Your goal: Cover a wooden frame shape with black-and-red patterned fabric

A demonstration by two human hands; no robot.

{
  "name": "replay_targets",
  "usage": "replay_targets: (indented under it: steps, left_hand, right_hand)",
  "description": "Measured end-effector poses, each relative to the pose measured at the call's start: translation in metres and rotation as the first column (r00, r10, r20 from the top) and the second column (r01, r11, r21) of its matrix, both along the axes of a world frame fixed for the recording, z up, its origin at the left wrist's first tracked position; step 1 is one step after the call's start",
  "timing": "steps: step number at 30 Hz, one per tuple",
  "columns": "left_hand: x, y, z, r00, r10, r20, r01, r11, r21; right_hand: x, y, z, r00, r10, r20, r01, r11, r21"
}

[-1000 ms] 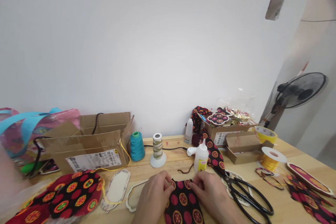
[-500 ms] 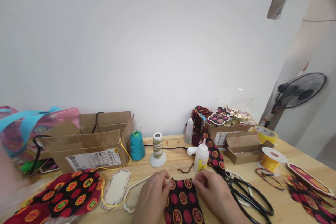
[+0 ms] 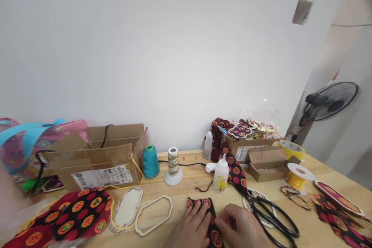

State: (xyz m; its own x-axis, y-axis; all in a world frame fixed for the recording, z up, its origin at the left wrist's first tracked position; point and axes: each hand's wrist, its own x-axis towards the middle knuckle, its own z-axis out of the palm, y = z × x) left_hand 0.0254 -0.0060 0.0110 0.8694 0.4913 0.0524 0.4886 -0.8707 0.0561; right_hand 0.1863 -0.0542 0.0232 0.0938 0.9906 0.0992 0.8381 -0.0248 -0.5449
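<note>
Both of my hands rest at the bottom edge of the view on a small piece of black fabric with red and orange circles [image 3: 207, 206]. My left hand [image 3: 193, 226] lies flat on its left part, fingers spread. Curled at the fabric's right edge, my right hand [image 3: 241, 226] touches it. Only a narrow strip of the fabric shows between the hands. Just to the left lies a wooden frame outline [image 3: 153, 215], and black scissors [image 3: 271, 219] lie to the right.
On the wooden table [image 3: 188, 180] stand a glue bottle [image 3: 221, 173], a teal thread cone [image 3: 150, 161] and a ribbon spool [image 3: 173, 166]. An open cardboard box [image 3: 97, 161] sits at left, more patterned fabric [image 3: 78, 215] before it. Small boxes, yellow cord reels [image 3: 297, 175] and a fan [image 3: 328, 104] are at right.
My hands have drawn back toward me and closer together over the fabric, which now looks folded narrower. The wooden frame outline at left is uncovered. The view tilted slightly.
</note>
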Motion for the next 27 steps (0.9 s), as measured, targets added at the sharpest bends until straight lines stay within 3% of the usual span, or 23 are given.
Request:
replay_targets:
  steps: [6, 10, 18, 21, 23, 25, 27]
  left_hand:
    - [0.001, 0.0, 0.003, 0.998, -0.054, -0.024, 0.057, 0.981, 0.184]
    - [0.001, -0.001, 0.002, 0.998, -0.06, -0.009, 0.061, 0.973, 0.222]
    - [-0.003, -0.002, -0.003, 0.999, 0.021, 0.044, -0.025, 0.997, 0.079]
    - [-0.006, -0.002, 0.006, 0.999, -0.001, 0.052, 0.001, 1.0, -0.001]
    - [-0.011, -0.003, 0.018, 0.994, 0.019, 0.107, -0.014, 0.999, -0.046]
    - [-0.017, -0.003, 0.027, 0.969, 0.122, 0.213, -0.115, 0.992, -0.046]
    - [-0.023, -0.001, 0.025, 0.951, 0.169, 0.26, -0.176, 0.984, 0.005]
  right_hand:
    - [-0.003, -0.004, 0.0, 0.998, -0.045, 0.043, 0.047, 0.998, -0.032]
    - [-0.004, -0.004, 0.001, 0.997, -0.057, 0.055, 0.06, 0.997, -0.041]
    - [-0.003, -0.002, -0.003, 0.994, -0.048, 0.098, 0.047, 0.999, 0.006]
    - [0.0, -0.002, 0.003, 0.994, -0.044, 0.102, 0.038, 0.998, 0.055]
    - [0.001, -0.002, 0.007, 0.991, 0.0, 0.135, -0.023, 0.986, 0.168]
    - [0.0, -0.001, 0.007, 0.947, 0.127, 0.295, -0.229, 0.911, 0.343]
    - [-0.002, 0.002, 0.001, 0.799, 0.206, 0.565, -0.508, 0.734, 0.451]
